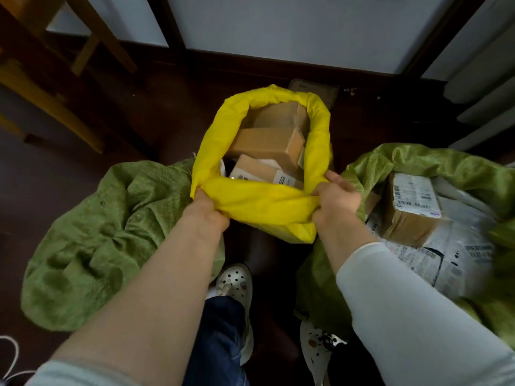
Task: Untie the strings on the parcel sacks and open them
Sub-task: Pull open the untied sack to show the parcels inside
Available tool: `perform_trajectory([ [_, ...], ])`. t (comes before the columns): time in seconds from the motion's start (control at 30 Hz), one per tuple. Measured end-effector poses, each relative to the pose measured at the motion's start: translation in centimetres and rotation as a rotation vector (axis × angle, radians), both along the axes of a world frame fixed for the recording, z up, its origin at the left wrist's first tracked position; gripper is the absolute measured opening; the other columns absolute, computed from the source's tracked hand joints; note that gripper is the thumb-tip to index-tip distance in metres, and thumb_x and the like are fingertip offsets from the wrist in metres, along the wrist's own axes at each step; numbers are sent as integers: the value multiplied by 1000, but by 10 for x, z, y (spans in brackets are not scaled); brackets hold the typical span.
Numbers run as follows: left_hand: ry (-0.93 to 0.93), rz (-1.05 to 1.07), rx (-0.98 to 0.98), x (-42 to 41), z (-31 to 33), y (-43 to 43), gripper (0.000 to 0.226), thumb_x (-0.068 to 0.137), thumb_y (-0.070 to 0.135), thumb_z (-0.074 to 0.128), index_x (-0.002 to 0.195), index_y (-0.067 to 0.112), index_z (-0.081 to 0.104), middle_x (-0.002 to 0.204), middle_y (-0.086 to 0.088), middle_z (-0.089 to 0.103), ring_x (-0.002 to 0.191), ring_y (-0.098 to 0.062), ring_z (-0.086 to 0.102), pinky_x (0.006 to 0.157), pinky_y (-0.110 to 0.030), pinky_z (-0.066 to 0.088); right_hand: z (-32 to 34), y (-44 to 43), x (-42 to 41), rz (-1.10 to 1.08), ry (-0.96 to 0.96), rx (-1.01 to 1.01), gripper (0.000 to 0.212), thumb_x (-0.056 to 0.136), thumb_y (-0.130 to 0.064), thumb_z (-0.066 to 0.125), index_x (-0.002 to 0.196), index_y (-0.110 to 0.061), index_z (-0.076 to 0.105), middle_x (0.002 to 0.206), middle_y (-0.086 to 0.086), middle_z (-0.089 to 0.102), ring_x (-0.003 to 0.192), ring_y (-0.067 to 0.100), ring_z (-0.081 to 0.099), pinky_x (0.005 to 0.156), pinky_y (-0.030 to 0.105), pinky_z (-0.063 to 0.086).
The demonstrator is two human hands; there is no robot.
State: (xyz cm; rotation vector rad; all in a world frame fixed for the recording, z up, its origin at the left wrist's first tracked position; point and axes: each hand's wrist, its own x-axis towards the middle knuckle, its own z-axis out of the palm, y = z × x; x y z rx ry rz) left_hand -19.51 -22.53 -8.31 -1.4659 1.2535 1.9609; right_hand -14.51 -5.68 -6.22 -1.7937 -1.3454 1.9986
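A dark wooden floor (69, 168) runs up to a pale panelled wall (278, 29), with wooden furniture legs (92, 48) at the far left.

Three sacks stand on the floor. The yellow sack (259, 201) is in the middle, just ahead of the person's feet and between the two green ones, with its mouth spread wide. Three brown cardboard boxes show inside it: one at the back (278, 115), one in the middle (267, 146), and a labelled one nearest (259, 171). The right green sack (418, 160) is also open and holds one taped box with a white label (412, 210) lying on printed plastic mailers (451, 257); how many mailers there are cannot be told. The left green sack (92, 240) sits crumpled, and its contents are hidden.

Both hands grip the near rim of the yellow sack. The left hand (207, 207) has its fingers curled into the fabric at the left corner, mostly buried in the fold. The right hand (334, 196) clenches a bunch of the rim at the right corner, fingers bent tightly together.

Two white perforated clogs (237, 285) show below, and a white cord (11, 355) lies at the lower left edge.
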Motion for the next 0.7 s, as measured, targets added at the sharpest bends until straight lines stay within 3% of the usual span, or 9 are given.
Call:
perform_trajectory([
  [0.1, 62, -23, 134, -10, 9, 10, 61, 92, 60, 33, 117, 12, 59, 103, -15, 68, 107, -32, 58, 76, -45, 53, 4, 9, -3, -218, 172, -440, 70, 82, 17, 31, 134, -27, 48, 118, 7, 49, 115, 36, 49, 102, 50, 41],
  [0.17, 113, -43, 198, -9, 8, 11, 62, 89, 64, 33, 97, 12, 65, 74, -14, 72, 85, -31, 63, 56, -41, 58, 3, 7, 1, -188, 180, -469, 72, 84, 18, 28, 138, -28, 42, 119, 9, 49, 115, 35, 48, 102, 50, 40],
  [0.2, 121, -31, 220, -8, 4, 8, 63, 89, 64, 32, 99, 12, 66, 81, -16, 73, 88, -32, 64, 65, -43, 58, 1, 6, 4, -130, 140, -411, 69, 84, 17, 30, 135, -26, 46, 120, 8, 52, 106, 31, 51, 97, 44, 45],
  [0.3, 43, -76, 108, -1, -10, -5, 63, 88, 57, 26, 122, 15, 59, 118, -12, 63, 110, -32, 58, 94, -46, 45, -3, 4, 5, 207, -46, -41, 43, 87, 9, 41, 114, -20, 60, 104, 3, 56, 85, 17, 51, 76, 25, 48],
  [0.43, 17, -313, -297, -11, 4, -8, 47, 95, 36, 39, 135, 11, 42, 140, -9, 47, 125, -28, 49, 89, -37, 46, -1, -1, 10, 596, -333, 577, 45, 83, -4, 50, 124, -22, 55, 141, 11, 37, 128, 34, 32, 104, 42, 30],
  [0.53, 130, -437, -1000, -15, 25, -7, 39, 91, 18, 51, 128, 11, 43, 136, -16, 42, 126, -32, 41, 99, -36, 37, 3, -14, 19, 751, 108, 1102, 42, 69, 4, 52, 103, -15, 66, 122, 11, 54, 114, 35, 44, 96, 35, 29],
  [0.57, 290, -468, -1129, -13, 30, -5, 38, 87, 14, 54, 124, 16, 47, 135, -16, 38, 126, -33, 37, 100, -38, 35, 0, -16, 18, 857, 187, 1199, 35, 67, 0, 54, 94, -16, 68, 111, 9, 61, 108, 34, 50, 95, 34, 28],
  [0.63, 530, -743, -1299, -8, 34, 2, 33, 82, 17, 61, 114, 24, 57, 139, -14, 30, 130, -34, 27, 103, -44, 35, -3, -15, 12, 1132, 85, 1305, 24, 75, -11, 58, 95, -19, 68, 106, 5, 65, 110, 32, 52, 106, 38, 21],
  [0.7, 519, -1055, -1343, -13, 26, 2, 31, 81, 29, 65, 111, 33, 60, 148, -13, 17, 139, -35, 9, 107, -55, 28, -4, -11, 6, 1400, -156, 1310, 27, 85, -25, 56, 111, -22, 62, 121, 1, 59, 129, 27, 38, 114, 47, 3],
])
